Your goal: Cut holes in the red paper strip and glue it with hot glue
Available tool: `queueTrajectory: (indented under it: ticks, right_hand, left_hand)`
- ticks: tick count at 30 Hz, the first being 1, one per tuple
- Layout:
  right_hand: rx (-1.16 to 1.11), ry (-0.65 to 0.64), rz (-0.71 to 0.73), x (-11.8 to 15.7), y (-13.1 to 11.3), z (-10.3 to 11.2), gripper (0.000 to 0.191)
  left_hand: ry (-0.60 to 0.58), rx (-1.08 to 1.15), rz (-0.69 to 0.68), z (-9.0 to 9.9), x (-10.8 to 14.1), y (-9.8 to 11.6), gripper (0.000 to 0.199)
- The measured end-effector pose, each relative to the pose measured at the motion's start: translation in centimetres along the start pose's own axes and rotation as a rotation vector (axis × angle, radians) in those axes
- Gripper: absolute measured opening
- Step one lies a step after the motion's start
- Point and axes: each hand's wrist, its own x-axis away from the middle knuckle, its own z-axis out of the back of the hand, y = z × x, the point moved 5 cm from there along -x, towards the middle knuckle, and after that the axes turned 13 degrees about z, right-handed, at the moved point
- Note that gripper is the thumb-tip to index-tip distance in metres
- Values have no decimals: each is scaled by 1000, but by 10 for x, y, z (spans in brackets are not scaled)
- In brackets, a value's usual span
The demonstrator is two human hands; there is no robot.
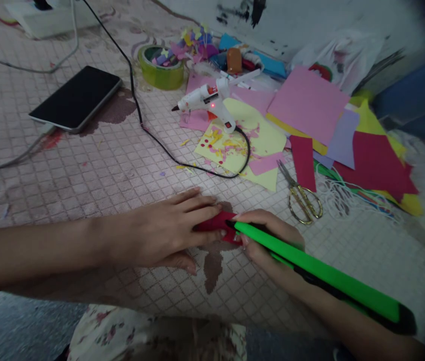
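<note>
My left hand [163, 228] lies flat, fingers stretched out, over a small piece of red paper [218, 223] on the table. Part of the paper is hidden beneath those fingers. My right hand [268, 240] is closed around a long green-and-black hand tool [321, 265], whose exact kind I cannot make out. The tool's black front end touches or nearly touches the red paper's right side. Gold-handled scissors [304, 203] lie beyond my right hand, beside a red paper strip [303, 163].
A white glue gun [208, 100] with a lit red light rests near yellow paper [268, 178] strewn with scraps. Its black cord [160, 145] curves across the table. A tablet [77, 98], a tape roll [162, 75], pink sheets [310, 105] and white string [342, 198] lie around.
</note>
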Motion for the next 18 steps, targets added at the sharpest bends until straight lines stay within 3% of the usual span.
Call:
queueTrajectory:
  ticks: [5, 18]
  right_hand:
    - [2, 47, -31, 1, 0, 3, 20]
    - [65, 10, -13, -2, -3, -1, 20]
  left_hand:
    - [-6, -12, 1, 1, -2, 0, 62]
    - [7, 13, 9, -1, 0, -1, 62]
